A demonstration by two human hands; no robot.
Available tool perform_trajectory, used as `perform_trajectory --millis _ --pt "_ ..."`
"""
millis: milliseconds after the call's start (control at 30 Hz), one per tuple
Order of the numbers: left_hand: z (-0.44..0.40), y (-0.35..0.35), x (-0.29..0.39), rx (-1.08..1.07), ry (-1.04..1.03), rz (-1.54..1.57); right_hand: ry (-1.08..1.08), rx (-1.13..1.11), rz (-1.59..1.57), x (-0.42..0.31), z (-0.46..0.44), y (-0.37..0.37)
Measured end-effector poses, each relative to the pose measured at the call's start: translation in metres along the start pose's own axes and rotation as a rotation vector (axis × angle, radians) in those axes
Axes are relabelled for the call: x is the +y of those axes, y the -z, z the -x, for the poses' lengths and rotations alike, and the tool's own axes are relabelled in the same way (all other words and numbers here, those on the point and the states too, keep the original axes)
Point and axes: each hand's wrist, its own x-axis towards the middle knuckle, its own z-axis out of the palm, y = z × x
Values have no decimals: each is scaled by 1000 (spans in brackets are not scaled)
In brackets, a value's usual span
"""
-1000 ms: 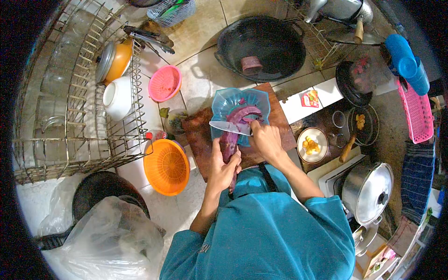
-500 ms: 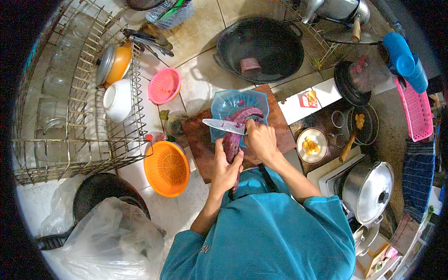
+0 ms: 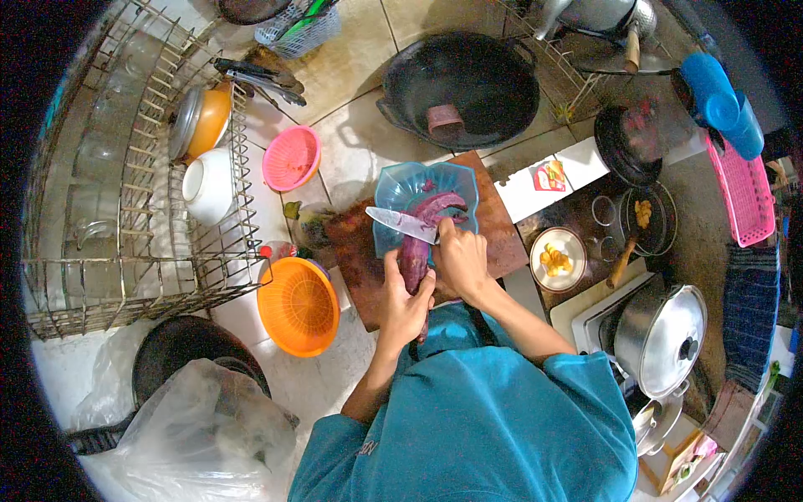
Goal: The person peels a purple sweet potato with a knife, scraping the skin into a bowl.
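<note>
My left hand (image 3: pixel 405 303) is wrapped round a long purple sweet potato (image 3: pixel 414 261), whose lower end points toward my body. In my right hand (image 3: pixel 462 261) is a knife (image 3: pixel 401 222), its broad blade pointing left across the upper end of the sweet potato. Beneath them a translucent blue bowl (image 3: pixel 386 194) rests on a brown wooden board (image 3: pixel 498 222). Purple strips (image 3: pixel 441 203) lie in the bowl, just beyond the blade. My right fingers cover the knife's handle, and whether the blade is in the flesh I cannot tell.
An orange basket (image 3: pixel 288 309) and a pink basket (image 3: pixel 288 159) stand left, beside a wire dish rack (image 3: pixel 138 251). A black wok (image 3: pixel 468 92) sits beyond the board. Rightward are a plate of yellow pieces (image 3: pixel 537 261) and a lidded pot (image 3: pixel 657 339).
The knife has tilted slightly, its tip now higher and its handle end lower. The purple strip in the bowl sits a little differently. My left hand keeps its hold, and the whole view has shifted slightly.
</note>
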Motion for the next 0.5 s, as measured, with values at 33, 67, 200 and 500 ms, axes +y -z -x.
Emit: perform_trajectory --millis 33,67,200,500 --pt "1 -2 0 1 -4 -36 -19 19 1 -2 -3 0" --pt "0 -2 -1 5 -17 -13 -38 38 3 -2 -5 0" --pt "1 -4 -4 44 -47 38 -123 19 61 0 -6 -5" --pt "-3 2 -8 36 4 148 -99 -6 16 8 4 -5"
